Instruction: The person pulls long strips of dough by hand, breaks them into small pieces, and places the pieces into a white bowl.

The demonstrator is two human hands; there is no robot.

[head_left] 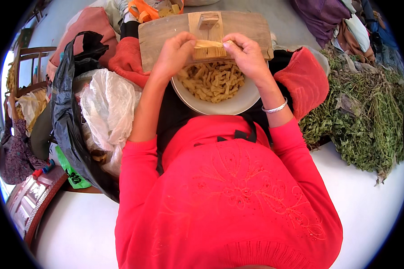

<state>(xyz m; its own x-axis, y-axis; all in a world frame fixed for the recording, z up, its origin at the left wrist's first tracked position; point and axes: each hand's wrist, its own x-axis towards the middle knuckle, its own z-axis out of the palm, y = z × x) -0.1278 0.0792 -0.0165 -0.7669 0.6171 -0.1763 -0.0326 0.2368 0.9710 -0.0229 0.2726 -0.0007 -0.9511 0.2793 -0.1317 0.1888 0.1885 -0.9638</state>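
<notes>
A flat, pale yellow strip (208, 44) is stretched between my two hands, just above a wooden board (166, 40). My left hand (177, 50) pinches one end between thumb and fingers. The other end is in the closed fingertips of my right hand (247, 53), which has a silver bangle on its wrist. A lighter wooden strip with a small raised block (208, 20) crosses the middle of the board. Under the board's near edge sits a white basin (211, 109) with many short, twisted, brownish-yellow pieces (213, 80) in it.
At left are a black plastic bag (67, 107), a crumpled white bag (107, 107) and a wooden chair (31, 67). Another person's patterned sleeve (20, 150) shows at far left. Dried green plants (359, 112) are heaped at right, with an orange bag (146, 11) beyond the board.
</notes>
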